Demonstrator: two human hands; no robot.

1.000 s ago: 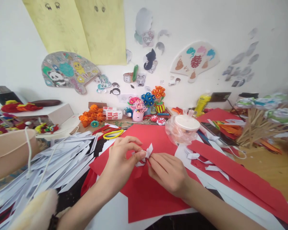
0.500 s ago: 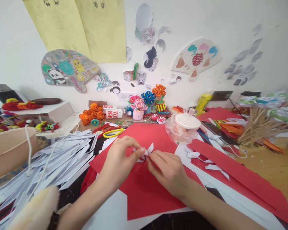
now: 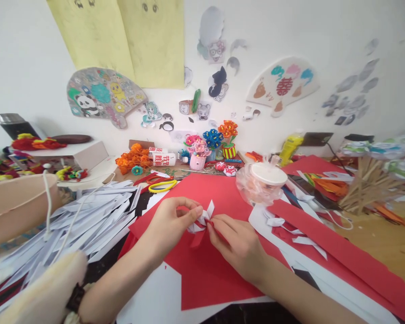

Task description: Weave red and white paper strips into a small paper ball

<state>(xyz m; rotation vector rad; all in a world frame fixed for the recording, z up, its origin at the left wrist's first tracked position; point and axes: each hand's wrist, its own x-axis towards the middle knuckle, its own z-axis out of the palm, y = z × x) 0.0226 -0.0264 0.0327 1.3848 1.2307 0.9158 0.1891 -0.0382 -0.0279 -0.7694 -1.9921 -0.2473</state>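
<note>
Facing a fan (image 3: 284, 87) reading 囍, the left hand (image 3: 170, 225) and right hand (image 3: 239, 240) pinched a pointed, white-and-red paper fold (image 3: 203, 218).

Folded paper piece (image 3: 202, 220): white, with a red strip (image 3: 198, 239). Large sheet (image 3: 219, 279): flat red. Strip pile (image 3: 99, 213): white. Tub (image 3: 18, 209): pale peach. Ring-shaped handle (image 3: 162, 181): yellow. Left wall fan (image 3: 101, 93): grey ground, multicolour cartoons, black-and-white panda (image 3: 87, 105). Right wall fan (image 3: 273, 100): white ground, red character (image 3: 284, 87), teal, pink and blue clouds, brown shapes. Wall posters (image 3: 155, 49): yellow, dark drawn eyes. Flower bunches: orange (image 3: 228, 129), blue with yellow centres, pink. Orange bunch's pot (image 3: 229, 152): yellow, darker stripes. Pink bunch's pot (image 3: 197, 162): pink. White roll (image 3: 164, 159): red characters. Bottle (image 3: 290, 149): yellow. Cup lid (image 3: 269, 173): white. Tabletop (image 3: 374, 252): tan.
</note>
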